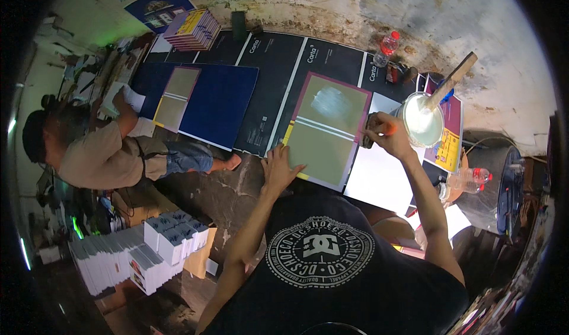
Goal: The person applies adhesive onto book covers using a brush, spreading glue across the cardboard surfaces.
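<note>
In front of me lies an opened book cover, its two grey-green boards split by white strips and edged in pink and yellow. A wet whitish smear shows on the far board. My left hand rests on the cover's left edge, fingers and thumb spread, holding nothing. At the right edge my right hand is closed on what looks like a brush, dark at one end with an orange part; its tip is partly hidden. Just beyond that hand stands a bucket of white paste, with a wooden stick in it.
White sheets lie right of the cover. A dark blue sheet with another cover lies left, near a co-worker. Plastic bottles, stacked books and white paper stacks stand around the black-covered table.
</note>
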Available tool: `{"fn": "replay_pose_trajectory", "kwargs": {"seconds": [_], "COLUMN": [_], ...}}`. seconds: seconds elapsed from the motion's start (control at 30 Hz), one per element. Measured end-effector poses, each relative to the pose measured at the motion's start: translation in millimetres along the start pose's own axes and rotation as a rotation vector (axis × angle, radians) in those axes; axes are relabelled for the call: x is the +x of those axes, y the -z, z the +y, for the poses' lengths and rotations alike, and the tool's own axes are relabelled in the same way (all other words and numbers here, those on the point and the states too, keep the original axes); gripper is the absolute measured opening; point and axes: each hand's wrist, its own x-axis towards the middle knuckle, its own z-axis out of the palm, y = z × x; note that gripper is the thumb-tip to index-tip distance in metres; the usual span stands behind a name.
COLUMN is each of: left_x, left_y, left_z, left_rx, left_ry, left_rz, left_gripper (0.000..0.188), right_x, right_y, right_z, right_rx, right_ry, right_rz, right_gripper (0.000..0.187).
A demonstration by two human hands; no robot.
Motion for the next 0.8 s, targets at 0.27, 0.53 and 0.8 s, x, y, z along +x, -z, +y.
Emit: {"fn": "replay_pose_trajectory", "kwargs": {"seconds": [0.27,0.53,0.8], "left_x": [28,39,50], "left_y": [15,22,17], "left_z": [-71,-71,-83], "left_rx": [-0.015,0.252,0.144], "left_ry": [-0.408,-0.617,-0.708], "left_rz": [-0.136,-0.105,-0.052], "left_gripper": [0.081,0.084,0.085], "right_x": [10,-81,-202], "right_y": [-123,-169,-96], "right_z": [-72,10,-47], "right_rx": [0.053,-0.054,0.753], "right_ry": [-0.037,-0.566,-0.615], "right_rz": [0.318,0.721,1.171], "right_gripper": [0.033,0.033,0.033]}}
